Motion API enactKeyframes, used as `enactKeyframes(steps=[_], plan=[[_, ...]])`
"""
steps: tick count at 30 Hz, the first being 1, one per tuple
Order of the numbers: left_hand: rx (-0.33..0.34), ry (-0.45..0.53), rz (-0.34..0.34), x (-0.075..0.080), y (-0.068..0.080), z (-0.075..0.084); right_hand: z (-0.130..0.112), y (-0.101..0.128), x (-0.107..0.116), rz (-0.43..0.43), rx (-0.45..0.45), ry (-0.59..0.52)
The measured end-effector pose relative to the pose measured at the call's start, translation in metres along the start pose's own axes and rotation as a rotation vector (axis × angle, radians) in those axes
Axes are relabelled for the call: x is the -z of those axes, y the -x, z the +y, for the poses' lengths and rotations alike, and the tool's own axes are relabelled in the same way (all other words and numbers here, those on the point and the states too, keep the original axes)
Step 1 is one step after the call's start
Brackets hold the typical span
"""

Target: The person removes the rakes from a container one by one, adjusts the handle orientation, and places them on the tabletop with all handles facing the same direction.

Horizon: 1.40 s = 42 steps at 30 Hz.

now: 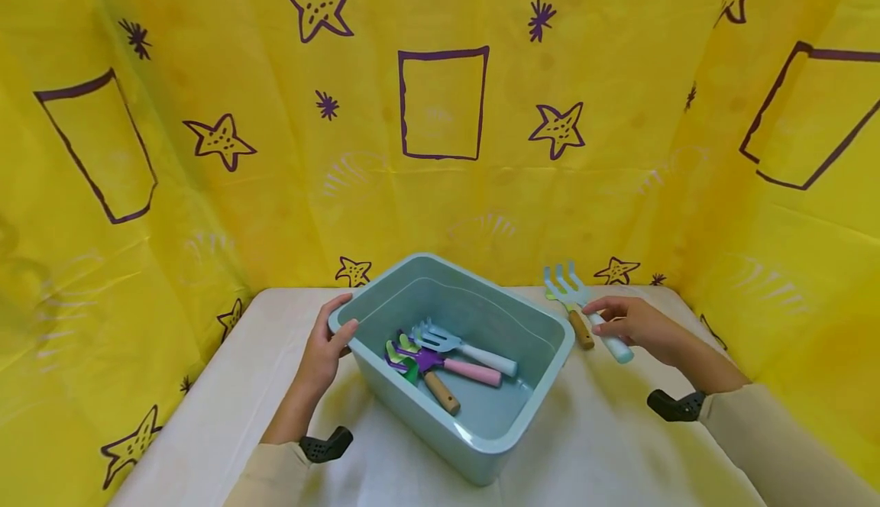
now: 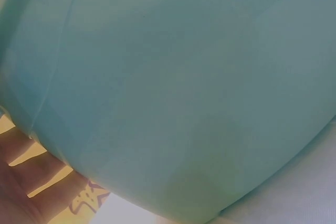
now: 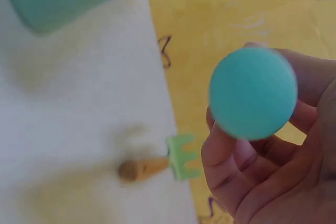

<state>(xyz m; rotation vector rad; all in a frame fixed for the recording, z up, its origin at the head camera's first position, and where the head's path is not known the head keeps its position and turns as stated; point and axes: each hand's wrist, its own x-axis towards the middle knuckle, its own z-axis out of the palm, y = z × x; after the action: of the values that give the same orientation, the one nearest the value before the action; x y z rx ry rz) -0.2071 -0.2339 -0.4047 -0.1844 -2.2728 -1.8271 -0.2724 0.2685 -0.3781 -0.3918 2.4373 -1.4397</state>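
The left hand (image 1: 328, 345) grips the near-left corner of the teal bin (image 1: 481, 446), fingers curled over the rim and thumb against the outer wall; in the left wrist view the bin's wall (image 2: 184, 87) fills nearly the whole frame, with the fingers (image 2: 23, 161) lying along its lower left edge. Just to the right of that grip, inside the bin, lie several toy garden tools: a green rake with a wooden handle (image 1: 440, 391), a purple tool with a pink handle (image 1: 474, 372) and a pale blue fork with a white handle (image 1: 481, 354), heads pointing toward the held corner. The bin stands on a white table (image 1: 605, 446), backed by yellow cloth (image 1: 440, 186) printed with purple stars and rectangles.

To the right of the bin, well apart from the left hand, the right hand (image 1: 635, 325) pinches the pale handle of a blue fork (image 1: 574, 293), fingers closed round it; its tines point away from the person. The right wrist view shows the handle's rounded teal end (image 3: 253, 93) between thumb and fingers (image 3: 226, 156). Just left of this grip, between the hand and the bin, a small green rake with a wooden handle (image 1: 580, 326) (image 3: 157, 165) lies on the table, untouched.
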Motion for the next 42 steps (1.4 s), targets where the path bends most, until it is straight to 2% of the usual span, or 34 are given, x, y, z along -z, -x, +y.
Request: enactKeyframes(steps=[3,6,14,19,24,27,33,42], plan=[[0.004,-0.003,0.01,0.002,-0.005,-0.012,0.016,0.007,0.0,0.022,-0.031,0.021],[-0.005,-0.01,0.011,0.002,-0.006,-0.018,0.031,0.013,0.001,0.033,-0.058,0.036],[-0.018,-0.008,0.009,0.002,-0.006,-0.019,0.062,0.021,0.001,0.058,-0.087,0.033],[-0.015,-0.007,0.009,0.002,-0.006,-0.019,0.079,0.02,0.0,0.07,-0.098,-0.009],[-0.02,-0.014,0.016,0.003,-0.005,-0.018,0.095,0.016,-0.002,0.104,-0.148,-0.033],[-0.019,-0.011,0.009,0.003,-0.006,-0.019,0.101,0.013,-0.002,0.143,-0.19,0.001],[-0.023,-0.012,0.013,0.002,-0.007,-0.02,0.112,0.001,0.0,0.223,-0.203,0.135],[-0.021,-0.013,0.015,0.002,-0.007,-0.019,0.112,-0.016,0.001,0.282,-0.246,0.251]])
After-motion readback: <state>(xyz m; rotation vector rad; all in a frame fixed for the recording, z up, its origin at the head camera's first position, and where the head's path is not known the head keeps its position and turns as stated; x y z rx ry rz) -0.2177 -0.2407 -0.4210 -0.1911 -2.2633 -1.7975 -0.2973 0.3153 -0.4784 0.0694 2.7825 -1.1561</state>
